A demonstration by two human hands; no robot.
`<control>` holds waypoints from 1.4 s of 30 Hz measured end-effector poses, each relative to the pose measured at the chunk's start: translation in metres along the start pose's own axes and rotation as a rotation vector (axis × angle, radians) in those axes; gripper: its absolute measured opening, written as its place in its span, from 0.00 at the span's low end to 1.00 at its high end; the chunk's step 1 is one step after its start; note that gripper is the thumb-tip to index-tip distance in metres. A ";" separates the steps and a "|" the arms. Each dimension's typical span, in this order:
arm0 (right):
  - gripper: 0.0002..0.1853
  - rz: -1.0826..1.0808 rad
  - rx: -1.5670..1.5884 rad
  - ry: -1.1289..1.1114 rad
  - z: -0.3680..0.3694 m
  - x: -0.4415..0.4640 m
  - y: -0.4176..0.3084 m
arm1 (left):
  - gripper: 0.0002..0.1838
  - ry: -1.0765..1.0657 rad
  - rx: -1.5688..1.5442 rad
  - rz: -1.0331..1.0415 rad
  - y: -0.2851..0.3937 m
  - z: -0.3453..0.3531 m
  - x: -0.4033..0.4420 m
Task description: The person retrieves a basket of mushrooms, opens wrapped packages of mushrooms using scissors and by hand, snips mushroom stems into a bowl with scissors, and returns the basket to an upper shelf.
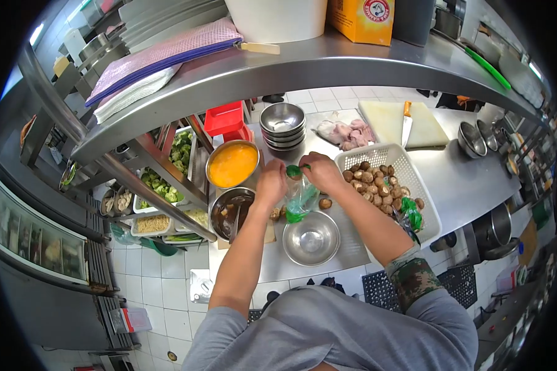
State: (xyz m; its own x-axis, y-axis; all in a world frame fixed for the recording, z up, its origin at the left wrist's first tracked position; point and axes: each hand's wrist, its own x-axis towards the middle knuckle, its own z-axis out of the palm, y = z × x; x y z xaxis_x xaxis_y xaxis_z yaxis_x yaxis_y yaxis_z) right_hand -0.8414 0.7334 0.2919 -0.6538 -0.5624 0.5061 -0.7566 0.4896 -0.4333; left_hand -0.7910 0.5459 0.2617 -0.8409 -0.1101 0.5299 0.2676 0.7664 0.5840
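Both hands hold a clear plastic bag with green parts (302,196) above the steel counter. My left hand (272,183) is closed on its upper left edge, and my right hand (322,171) pinches the top on the other side. The bag's lower green end hangs just behind an empty steel bowl (311,238). A few loose mushrooms (325,203) lie on the counter close to the bag. Right of my right forearm, a white plastic basket (430,191) holds many brown mushrooms (377,185) and another green-and-clear plastic piece (410,213).
At left are a bowl of orange-yellow liquid (232,164) and a dark-filled bowl (220,213). Stacked steel bowls (283,119), raw meat (356,134) and a cutting board (384,117) with a knife (406,127) stand behind. A steel shelf (328,65) spans overhead.
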 end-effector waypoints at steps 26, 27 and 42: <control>0.04 0.076 0.004 0.087 0.010 -0.002 -0.007 | 0.04 0.053 -0.038 -0.075 0.009 -0.013 -0.013; 0.04 0.122 0.060 0.180 0.002 0.001 -0.010 | 0.04 0.084 -0.017 -0.026 0.011 -0.015 -0.009; 0.07 0.000 -0.010 0.037 -0.014 0.006 -0.025 | 0.07 0.108 -0.090 -0.084 0.026 -0.025 -0.013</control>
State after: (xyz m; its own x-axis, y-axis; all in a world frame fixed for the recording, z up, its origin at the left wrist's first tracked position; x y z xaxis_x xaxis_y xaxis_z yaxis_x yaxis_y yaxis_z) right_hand -0.8262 0.7276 0.3160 -0.6528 -0.5379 0.5334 -0.7567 0.4961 -0.4257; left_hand -0.7616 0.5509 0.2854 -0.8078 -0.2423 0.5374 0.2441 0.6923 0.6791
